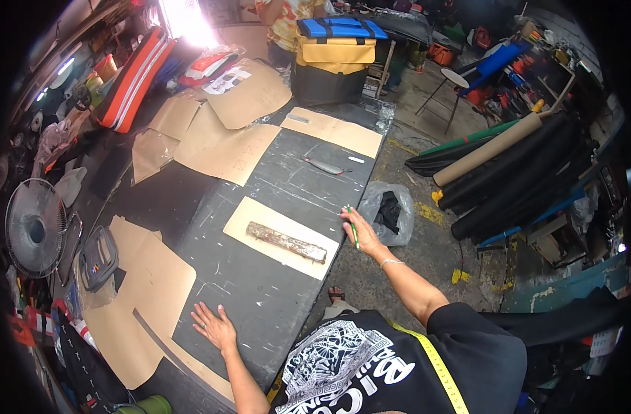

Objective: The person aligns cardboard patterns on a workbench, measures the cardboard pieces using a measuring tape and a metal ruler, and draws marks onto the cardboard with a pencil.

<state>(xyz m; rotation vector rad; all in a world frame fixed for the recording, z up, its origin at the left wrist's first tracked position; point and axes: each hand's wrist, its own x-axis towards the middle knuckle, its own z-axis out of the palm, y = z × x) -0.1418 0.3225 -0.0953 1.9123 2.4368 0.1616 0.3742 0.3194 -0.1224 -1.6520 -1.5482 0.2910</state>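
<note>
At the far left, a round fan point(34, 228) stands beside the dark worktop point(281, 290), with a grey case point(98, 257) just next to it. Brown card patterns point(150, 290) lie along the worktop's left edge, one of them running under the near corner. The left hand point(215, 328) rests there, palm down and fingers spread flat on the dark sheet, its grip fully open and holding nothing, just beside the card's edge. Further in, a rectangular card piece point(260, 219) lies on the worktop, and a long rusty metal bar point(286, 242) sits on top of it as a weight. Beyond it, a small metal tool point(324, 165) lies on the dark surface, near another card sheet point(336, 130). At the worktop's right edge, the right hand point(362, 237) presses down, its grip closed round a green pencil point(352, 226) that points away from the person. On the floor just right of it sits a clear plastic bag point(391, 210) of dark scraps, and further right lie black fabric rolls point(522, 172).
</note>
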